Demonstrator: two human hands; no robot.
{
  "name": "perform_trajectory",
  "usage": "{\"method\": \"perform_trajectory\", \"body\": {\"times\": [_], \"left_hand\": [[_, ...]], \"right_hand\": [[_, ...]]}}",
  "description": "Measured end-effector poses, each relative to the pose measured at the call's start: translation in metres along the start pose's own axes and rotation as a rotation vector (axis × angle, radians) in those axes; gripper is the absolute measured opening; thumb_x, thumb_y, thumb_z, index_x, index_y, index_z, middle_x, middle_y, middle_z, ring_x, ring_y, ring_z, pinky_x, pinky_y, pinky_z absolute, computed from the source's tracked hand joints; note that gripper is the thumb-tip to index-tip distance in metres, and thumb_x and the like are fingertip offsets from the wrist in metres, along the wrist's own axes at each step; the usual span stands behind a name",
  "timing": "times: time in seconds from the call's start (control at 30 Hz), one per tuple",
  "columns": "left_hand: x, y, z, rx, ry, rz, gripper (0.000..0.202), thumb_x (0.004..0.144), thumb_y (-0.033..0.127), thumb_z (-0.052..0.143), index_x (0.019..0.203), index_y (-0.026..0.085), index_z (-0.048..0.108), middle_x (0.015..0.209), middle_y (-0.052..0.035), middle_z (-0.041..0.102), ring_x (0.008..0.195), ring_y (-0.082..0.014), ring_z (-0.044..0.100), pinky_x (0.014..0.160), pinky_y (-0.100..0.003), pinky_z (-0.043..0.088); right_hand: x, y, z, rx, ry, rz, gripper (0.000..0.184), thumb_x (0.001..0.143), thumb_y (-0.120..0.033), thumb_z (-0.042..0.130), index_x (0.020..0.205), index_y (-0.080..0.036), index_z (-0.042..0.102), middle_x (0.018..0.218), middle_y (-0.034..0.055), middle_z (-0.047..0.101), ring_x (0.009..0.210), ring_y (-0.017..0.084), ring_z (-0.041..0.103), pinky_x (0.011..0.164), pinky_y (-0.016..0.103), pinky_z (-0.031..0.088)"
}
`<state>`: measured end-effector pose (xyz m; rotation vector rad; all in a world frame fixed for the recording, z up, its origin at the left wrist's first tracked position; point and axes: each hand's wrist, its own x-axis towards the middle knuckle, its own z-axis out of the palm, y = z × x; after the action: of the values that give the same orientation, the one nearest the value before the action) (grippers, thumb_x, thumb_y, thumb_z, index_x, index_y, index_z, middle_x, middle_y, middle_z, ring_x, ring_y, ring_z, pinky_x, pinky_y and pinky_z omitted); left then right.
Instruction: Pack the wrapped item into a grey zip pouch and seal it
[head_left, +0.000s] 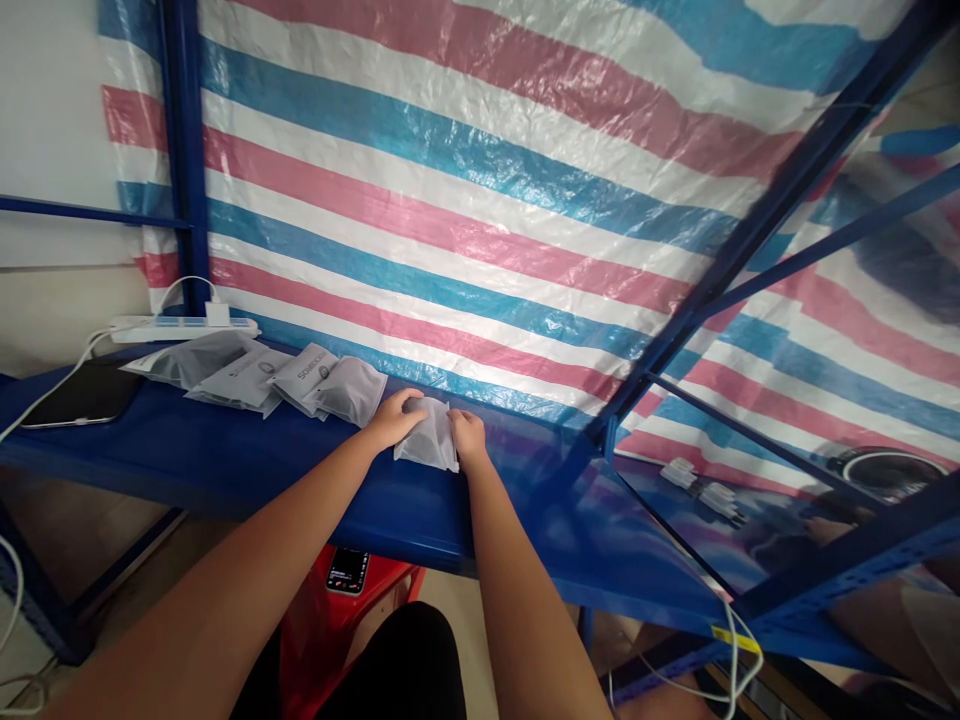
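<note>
Two hands, left hand [391, 418] and right hand [466, 434], grip a grey pouch [429, 440] on the blue shelf [225, 450]; striped tarp [480, 200] hangs beyond them.

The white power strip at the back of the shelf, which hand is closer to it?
Left. The left hand rests on the grey pouch, on the side toward the power strip. The right hand is on the pouch's far side.

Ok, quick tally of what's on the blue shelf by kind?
Grey pouches: 5, one under both hands, four in a row to the left
Dark tablet: 1
White power strip: 1
Total: 7
</note>
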<state>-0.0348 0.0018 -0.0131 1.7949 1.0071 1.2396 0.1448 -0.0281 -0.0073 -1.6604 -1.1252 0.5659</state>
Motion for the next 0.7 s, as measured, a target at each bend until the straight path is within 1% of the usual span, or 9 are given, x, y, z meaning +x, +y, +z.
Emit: {"method": "perform_trajectory", "body": {"times": [0.13,0.27,0.37,0.47,0.53,0.57,0.63,0.7], "left_hand": [[0.002,0.001,-0.003,-0.115,-0.093,0.001,0.035,0.073,0.025,0.071,0.108,0.026,0.074,0.137,-0.0041,0.064,0.13,-0.0273,0.056,0.114,-0.04,0.04],[0.003,0.001,-0.005,-0.201,-0.167,-0.011,0.035,0.071,0.021,0.071,0.105,0.025,0.076,0.138,-0.0052,0.064,0.131,-0.0282,0.056,0.111,-0.041,0.043],[0.004,0.001,-0.005,-0.236,-0.172,-0.021,0.034,0.069,0.018,0.07,0.102,0.025,0.077,0.136,-0.0057,0.065,0.128,-0.028,0.058,0.11,-0.041,0.044],[0.003,0.003,-0.005,-0.263,-0.164,-0.025,0.034,0.068,0.016,0.068,0.1,0.024,0.077,0.135,-0.0063,0.066,0.127,-0.0282,0.059,0.11,-0.041,0.045],[0.002,0.005,-0.005,-0.269,-0.167,-0.033,0.034,0.068,0.015,0.068,0.1,0.023,0.077,0.135,-0.0067,0.066,0.127,-0.0278,0.059,0.11,-0.041,0.044],[0.001,0.007,-0.006,-0.266,-0.168,-0.04,0.034,0.069,0.015,0.067,0.1,0.023,0.078,0.135,-0.0067,0.066,0.127,-0.0276,0.059,0.111,-0.041,0.044],[-0.001,0.01,-0.007,-0.254,-0.166,-0.055,0.034,0.069,0.015,0.067,0.1,0.024,0.078,0.135,-0.0062,0.066,0.128,-0.027,0.059,0.112,-0.041,0.043],[-0.002,0.013,-0.007,-0.246,-0.158,-0.062,0.033,0.07,0.015,0.067,0.099,0.024,0.078,0.135,-0.0055,0.067,0.128,-0.0267,0.059,0.112,-0.041,0.043]], "right_hand": [[0.004,0.005,-0.001,-0.047,0.079,0.058,0.037,0.081,-0.044,0.059,0.096,-0.014,0.075,0.093,0.0102,0.077,0.086,0.024,0.071,0.069,0.027,0.051],[0.008,0.01,-0.003,-0.126,0.162,0.094,0.033,0.08,-0.036,0.061,0.1,-0.014,0.074,0.097,0.0124,0.076,0.09,0.026,0.071,0.076,0.03,0.052],[0.011,0.013,-0.004,-0.136,0.193,0.11,0.032,0.081,-0.031,0.056,0.102,-0.013,0.073,0.1,0.0138,0.075,0.093,0.027,0.071,0.078,0.031,0.052],[0.012,0.013,-0.003,-0.13,0.213,0.108,0.037,0.082,-0.029,0.053,0.111,-0.014,0.071,0.106,0.0132,0.074,0.094,0.026,0.071,0.077,0.03,0.053],[0.012,0.013,-0.003,-0.095,0.198,0.099,0.042,0.083,-0.028,0.052,0.12,-0.016,0.068,0.108,0.0113,0.074,0.088,0.023,0.071,0.071,0.028,0.054],[0.012,0.012,-0.002,-0.072,0.182,0.097,0.044,0.083,-0.028,0.051,0.122,-0.016,0.067,0.107,0.0106,0.074,0.083,0.022,0.072,0.067,0.027,0.054],[0.01,0.011,-0.001,-0.03,0.146,0.104,0.043,0.084,-0.028,0.049,0.12,-0.015,0.068,0.097,0.0095,0.075,0.071,0.02,0.07,0.06,0.026,0.054],[0.008,0.009,-0.001,-0.016,0.122,0.113,0.04,0.085,-0.029,0.049,0.116,-0.015,0.07,0.089,0.0083,0.075,0.063,0.019,0.069,0.058,0.026,0.053]]}}
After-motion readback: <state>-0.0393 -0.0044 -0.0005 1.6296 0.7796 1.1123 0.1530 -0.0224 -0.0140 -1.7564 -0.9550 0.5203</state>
